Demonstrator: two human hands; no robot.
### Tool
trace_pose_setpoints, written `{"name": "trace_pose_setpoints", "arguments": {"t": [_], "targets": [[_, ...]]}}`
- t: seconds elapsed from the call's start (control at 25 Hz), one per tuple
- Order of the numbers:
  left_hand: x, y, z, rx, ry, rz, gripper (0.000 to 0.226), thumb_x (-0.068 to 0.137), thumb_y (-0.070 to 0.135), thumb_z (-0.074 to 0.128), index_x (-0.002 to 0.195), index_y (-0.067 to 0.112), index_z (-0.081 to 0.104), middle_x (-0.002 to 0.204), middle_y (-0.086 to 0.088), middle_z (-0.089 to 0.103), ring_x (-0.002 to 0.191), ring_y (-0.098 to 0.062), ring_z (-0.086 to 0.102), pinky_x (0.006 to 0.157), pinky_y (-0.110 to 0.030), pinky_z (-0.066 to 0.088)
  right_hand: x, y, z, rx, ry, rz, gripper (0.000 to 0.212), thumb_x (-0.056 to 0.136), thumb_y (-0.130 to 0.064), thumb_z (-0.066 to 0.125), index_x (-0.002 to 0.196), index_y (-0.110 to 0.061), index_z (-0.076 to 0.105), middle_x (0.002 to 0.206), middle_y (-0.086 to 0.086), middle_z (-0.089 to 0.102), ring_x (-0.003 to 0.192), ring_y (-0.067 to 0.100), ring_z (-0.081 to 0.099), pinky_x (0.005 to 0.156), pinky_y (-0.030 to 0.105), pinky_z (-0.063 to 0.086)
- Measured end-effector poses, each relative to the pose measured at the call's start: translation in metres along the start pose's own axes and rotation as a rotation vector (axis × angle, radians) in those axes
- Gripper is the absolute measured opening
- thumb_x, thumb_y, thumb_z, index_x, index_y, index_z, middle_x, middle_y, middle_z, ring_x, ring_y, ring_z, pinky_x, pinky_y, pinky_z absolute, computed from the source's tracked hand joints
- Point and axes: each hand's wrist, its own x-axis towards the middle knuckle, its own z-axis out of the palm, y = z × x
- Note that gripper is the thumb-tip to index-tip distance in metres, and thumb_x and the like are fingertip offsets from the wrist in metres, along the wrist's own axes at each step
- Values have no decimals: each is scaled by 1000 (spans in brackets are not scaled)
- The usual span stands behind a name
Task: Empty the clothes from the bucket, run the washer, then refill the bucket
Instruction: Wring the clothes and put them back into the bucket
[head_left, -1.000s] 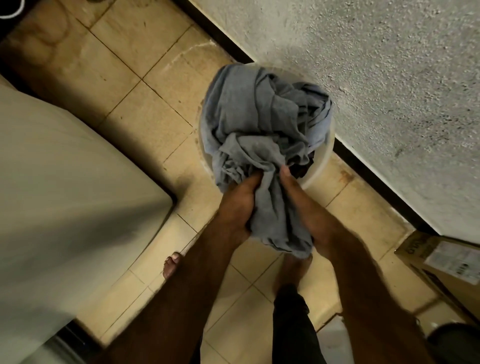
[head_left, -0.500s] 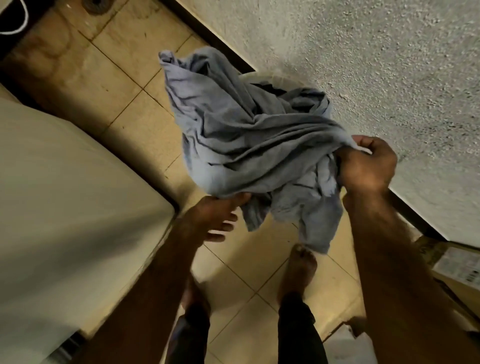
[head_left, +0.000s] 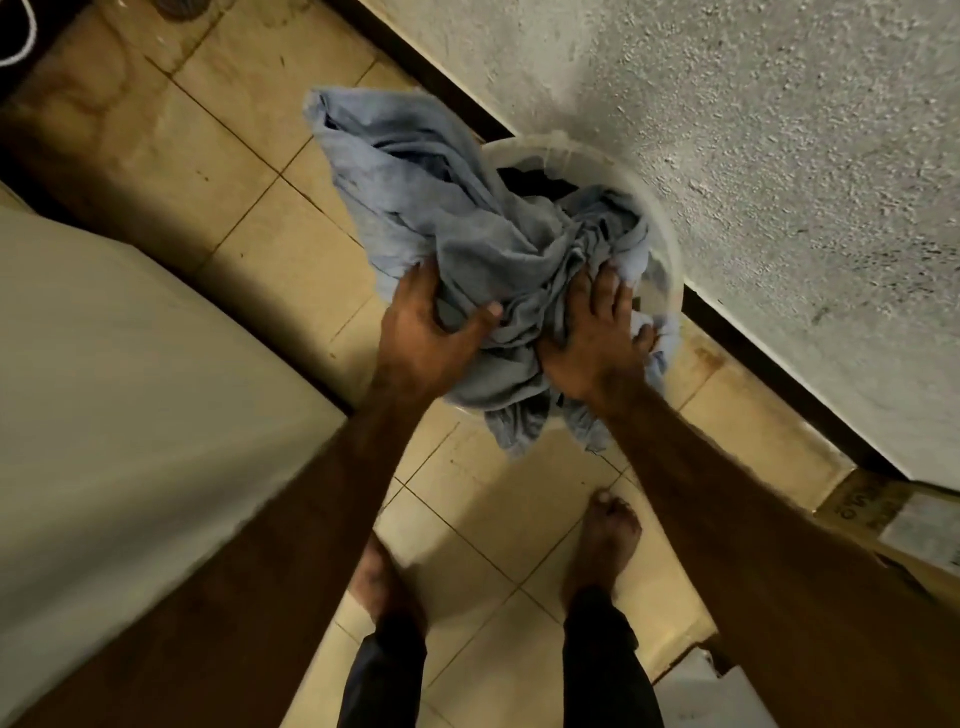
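One cloth (head_left: 467, 234) under left hand (head_left: 421, 332), right hand (head_left: 592, 338), bucket (head_left: 670, 260) against wall (head_left: 753, 156)

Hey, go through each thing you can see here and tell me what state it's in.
Grey-blue cloth: bunched, heaped over the bucket, draping past its rim.
Bucket: upright, clothes inside.
Dark garment: lying inside the bucket, mostly covered.
Left hand: grips a fold of the cloth.
Right hand: spread fingers press on the cloth.
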Motion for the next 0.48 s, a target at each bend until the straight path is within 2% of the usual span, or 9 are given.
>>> {"name": "trace_pose_setpoints", "arguments": {"t": [0.08, 0.12, 0.28, 0.36, 0.4, 0.48], "targets": [[5, -16, 15, 170, -83, 81, 94, 79, 74, 61, 153, 22, 33, 156, -1, 39, 145, -19, 37, 116, -45, 37, 16, -2, 1, 26, -56, 59, 94, 94, -65, 43, 160, -28, -11, 169, 6, -20, 156, 37, -15, 118, 73, 8], [10, -22, 21, 153, -126, 95, 99, 78, 76, 60, 154, 22, 30, 159, -1, 34, 147, -20, 33, 118, -45, 34, 24, -2, 1, 57, -84, 72, 96, 92, -65, 45, 160, -28, -12, 169, 7, -21, 155, 39, -16, 118, 73, 9], [51, -38, 36, 85, -273, -142, 118, 61, 87, 63, 156, 30, 24, 162, 3, 28, 148, -21, 31, 118, -46, 34, 47, 1, -1, 150, -153, 38, 101, 92, -58, 53, 161, -24, -12, 168, 14, -22, 155, 43, -15, 126, 58, 3], [56, -42, 48, 89, -341, -177, 125, 55, 90, 64, 155, 27, 27, 161, 0, 31, 147, -22, 33, 118, -45, 34, 57, 5, 0, 172, -150, 10, 101, 90, -57, 53, 163, -20, -7, 168, 17, -16, 156, 39, -13, 127, 52, 0], [62, -41, 53, 124, -384, -163, 120, 59, 85, 66, 155, 24, 30, 161, -2, 33, 147, -23, 33, 120, -44, 32, 61, 7, -2, 201, -140, -8, 103, 85, -60, 51, 163, -21, -3, 169, 18, -13, 156, 38, -10, 127, 52, 3], [77, -37, 59, 178, -493, -204, 91, 82, 61, 66, 155, 19, 31, 162, -6, 31, 148, -25, 31, 122, -40, 26, 51, 7, -11, 280, -51, -1, 98, 81, -62, 51, 163, -25, 12, 170, 15, 4, 157, 38, 7, 125, 54, 18]]}}
